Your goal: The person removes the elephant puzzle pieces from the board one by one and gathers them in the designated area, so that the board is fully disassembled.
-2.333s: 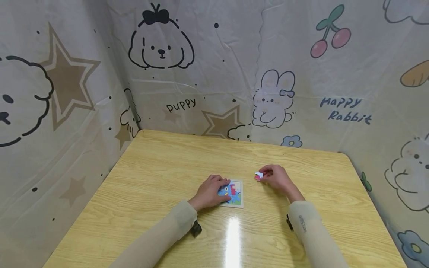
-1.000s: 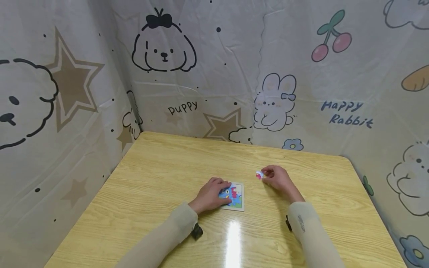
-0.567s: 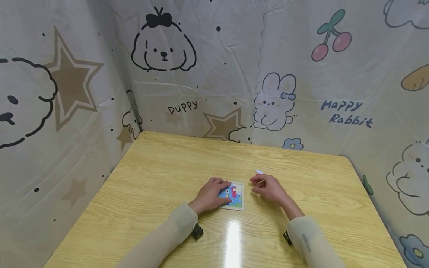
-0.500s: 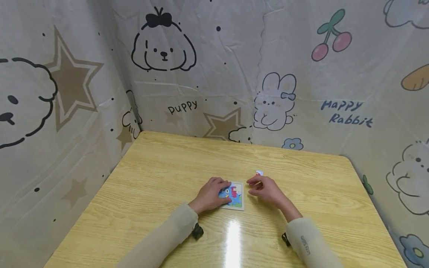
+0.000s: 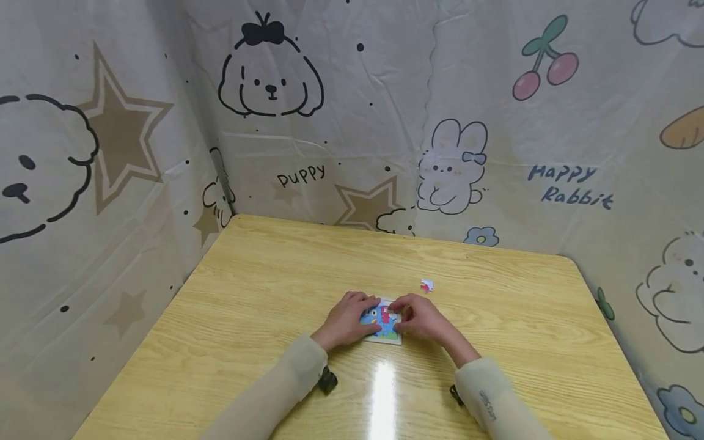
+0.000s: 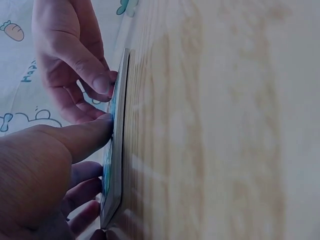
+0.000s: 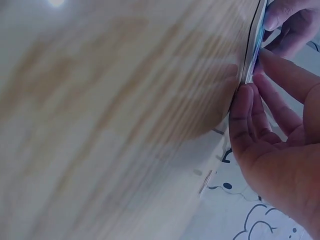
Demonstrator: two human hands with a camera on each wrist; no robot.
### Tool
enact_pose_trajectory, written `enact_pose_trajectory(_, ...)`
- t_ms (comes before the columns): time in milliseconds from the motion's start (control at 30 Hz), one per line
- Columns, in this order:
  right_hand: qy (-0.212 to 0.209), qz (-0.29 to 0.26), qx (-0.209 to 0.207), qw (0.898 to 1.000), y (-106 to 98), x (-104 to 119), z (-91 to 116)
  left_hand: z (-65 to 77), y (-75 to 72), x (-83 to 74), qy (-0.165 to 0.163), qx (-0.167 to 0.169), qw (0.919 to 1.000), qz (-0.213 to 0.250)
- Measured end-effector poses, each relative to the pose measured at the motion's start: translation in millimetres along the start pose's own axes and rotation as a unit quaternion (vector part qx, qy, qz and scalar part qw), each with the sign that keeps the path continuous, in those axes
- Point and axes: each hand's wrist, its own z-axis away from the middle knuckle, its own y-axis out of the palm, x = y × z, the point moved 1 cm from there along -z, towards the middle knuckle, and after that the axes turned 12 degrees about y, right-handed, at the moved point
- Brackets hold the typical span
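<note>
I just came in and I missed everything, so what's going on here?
A person is working on what looks like a little jigsaw puzzle on a wooden table. The left hand rests across one side of it, and the fingers of the right hand are at the other side; I can't tell if they hold a piece. One loose piece lies apart on the table, beyond the right hand, with nobody touching it.
</note>
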Motion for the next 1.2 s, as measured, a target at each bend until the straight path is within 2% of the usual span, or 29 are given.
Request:
enact_pose_trajectory(267,-0.002,0.028,-0.005,1.000,3,3,-3,0.4,-0.7,-2.2,-0.001,-0.002,1.0000,0.000)
enact_pose_trajectory(767,0.005,0.042,-0.029,0.999,6,11,-4,0.1,0.0,-2.2,-0.003,0.000,0.9999,-0.011)
enact_pose_trajectory(1200,-0.044,0.072,-0.013,0.996,2,5,-6,0.3,0.5,-2.0,-0.006,0.004,0.9999,-0.007)
